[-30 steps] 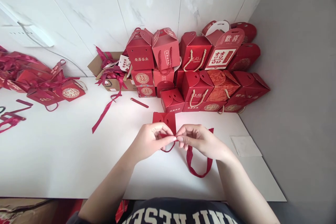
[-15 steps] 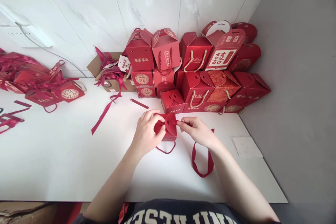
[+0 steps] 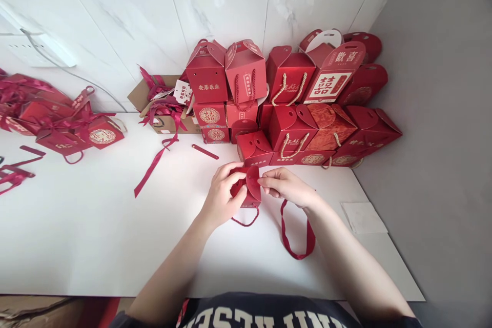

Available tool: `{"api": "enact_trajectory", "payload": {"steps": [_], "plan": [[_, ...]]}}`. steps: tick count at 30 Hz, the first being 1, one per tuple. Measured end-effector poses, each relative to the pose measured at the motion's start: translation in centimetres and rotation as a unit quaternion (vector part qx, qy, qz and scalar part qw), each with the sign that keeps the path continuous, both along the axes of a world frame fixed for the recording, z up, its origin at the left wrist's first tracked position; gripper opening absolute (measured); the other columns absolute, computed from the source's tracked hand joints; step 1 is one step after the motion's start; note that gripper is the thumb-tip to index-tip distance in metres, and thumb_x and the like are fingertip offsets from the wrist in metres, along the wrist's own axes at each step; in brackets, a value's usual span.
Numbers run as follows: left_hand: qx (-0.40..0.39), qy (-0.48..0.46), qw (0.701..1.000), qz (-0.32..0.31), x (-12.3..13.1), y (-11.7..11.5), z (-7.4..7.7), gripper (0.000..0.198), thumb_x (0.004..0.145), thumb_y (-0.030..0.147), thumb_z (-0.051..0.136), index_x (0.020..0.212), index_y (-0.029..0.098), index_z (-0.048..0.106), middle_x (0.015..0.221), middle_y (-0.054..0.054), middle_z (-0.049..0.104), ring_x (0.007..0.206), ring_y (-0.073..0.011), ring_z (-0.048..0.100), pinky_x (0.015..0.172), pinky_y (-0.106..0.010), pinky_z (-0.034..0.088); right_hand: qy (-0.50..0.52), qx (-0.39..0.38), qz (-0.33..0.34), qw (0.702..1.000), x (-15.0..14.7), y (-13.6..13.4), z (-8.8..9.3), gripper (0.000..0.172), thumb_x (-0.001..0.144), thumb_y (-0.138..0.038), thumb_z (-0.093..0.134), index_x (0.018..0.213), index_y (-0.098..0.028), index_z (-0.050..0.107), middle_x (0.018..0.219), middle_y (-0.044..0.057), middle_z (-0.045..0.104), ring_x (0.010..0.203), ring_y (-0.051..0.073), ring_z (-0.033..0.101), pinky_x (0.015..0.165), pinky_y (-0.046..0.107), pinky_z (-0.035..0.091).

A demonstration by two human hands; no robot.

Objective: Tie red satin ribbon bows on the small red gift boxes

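Observation:
A small red gift box (image 3: 252,196) with folded top flaps stands on the white table, its dark red cord handle (image 3: 248,224) hanging at the front. My left hand (image 3: 226,192) is closed around the box's left side, thumb and fingers on the top flap. At the right edge of the flap, the fingertips of my right hand (image 3: 282,185) are pinched together. From beneath that hand a dark red ribbon (image 3: 284,228) loops down onto the table. The ribbon's end at the fingertips is mostly hidden.
Stacked red gift boxes (image 3: 294,123) stand against the tiled wall. An open cardboard box (image 3: 175,124) holds ribbons, with one ribbon trailing out. A thin red strip (image 3: 205,151) lies nearby. Ribbon-tied boxes (image 3: 63,141) sit at left, a white paper (image 3: 363,217) at right.
The view has shifted slightly. My left fingers have moved over the flap, and the flap's hole is now less visible. The right fingertips stay close to the box's right edge.

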State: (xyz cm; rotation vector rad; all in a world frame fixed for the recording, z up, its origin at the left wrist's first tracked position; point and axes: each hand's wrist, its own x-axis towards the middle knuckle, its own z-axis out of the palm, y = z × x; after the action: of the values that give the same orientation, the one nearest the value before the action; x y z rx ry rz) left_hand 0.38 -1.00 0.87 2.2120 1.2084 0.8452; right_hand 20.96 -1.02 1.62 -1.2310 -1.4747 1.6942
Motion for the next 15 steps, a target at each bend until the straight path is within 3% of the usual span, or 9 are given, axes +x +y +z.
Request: {"api": "enact_trajectory", "payload": {"steps": [5,8,11,13,15], "plan": [[-0.008,-0.036,0.999,0.021,0.4,0.2,-0.3,0.012,0.091,0.021,0.052,0.091,0.022,0.064,0.128,-0.006,0.055,0.123,-0.0214,0.050,0.107,-0.040,0.040,0.011,-0.008,-0.003,1.000,-0.1,0.2,-0.4,0.036,0.087,-0.042,0.056,0.062,-0.017,0.054,0.049,-0.006,0.040,0.047,0.008,0.029,0.049,0.025,0.022],[-0.009,-0.061,0.998,0.033,0.3,0.4,-0.4,0.013,0.091,0.021,0.052,0.085,0.021,0.063,0.124,-0.006,0.057,0.120,-0.0213,0.052,0.104,-0.039,0.041,-0.025,0.016,0.012,0.999,-0.2,0.1,-0.6,0.037,0.090,-0.047,0.053,0.067,-0.018,0.056,0.054,-0.004,0.047,0.051,0.010,0.038,0.052,0.025,0.029],[-0.001,-0.113,0.991,0.065,-0.4,0.9,-0.3,0.013,0.089,0.019,0.052,0.080,0.020,0.061,0.119,-0.006,0.059,0.118,-0.0211,0.054,0.102,-0.039,0.042,-0.118,0.128,-0.058,0.983,-0.3,0.1,-0.7,0.031,0.091,-0.047,0.052,0.080,-0.019,0.059,0.076,0.001,0.062,0.069,0.015,0.053,0.066,0.029,0.040],[0.002,-0.169,0.981,0.093,-1.1,1.3,-0.2,0.015,0.089,0.017,0.050,0.077,0.020,0.058,0.117,-0.006,0.060,0.117,-0.0210,0.054,0.103,-0.039,0.041,-0.174,0.218,-0.121,0.953,-0.5,0.1,-0.6,0.024,0.093,-0.043,0.052,0.088,-0.021,0.060,0.092,0.003,0.065,0.086,0.019,0.058,0.077,0.032,0.042],[-0.016,-0.224,0.969,0.103,-1.8,1.7,-0.2,0.016,0.090,0.017,0.047,0.076,0.020,0.055,0.115,-0.006,0.060,0.116,-0.0213,0.055,0.102,-0.040,0.041,-0.187,0.277,-0.138,0.932,-0.8,0.2,-0.3,0.020,0.095,-0.038,0.049,0.094,-0.022,0.060,0.100,0.004,0.065,0.095,0.020,0.058,0.085,0.034,0.043]]}}
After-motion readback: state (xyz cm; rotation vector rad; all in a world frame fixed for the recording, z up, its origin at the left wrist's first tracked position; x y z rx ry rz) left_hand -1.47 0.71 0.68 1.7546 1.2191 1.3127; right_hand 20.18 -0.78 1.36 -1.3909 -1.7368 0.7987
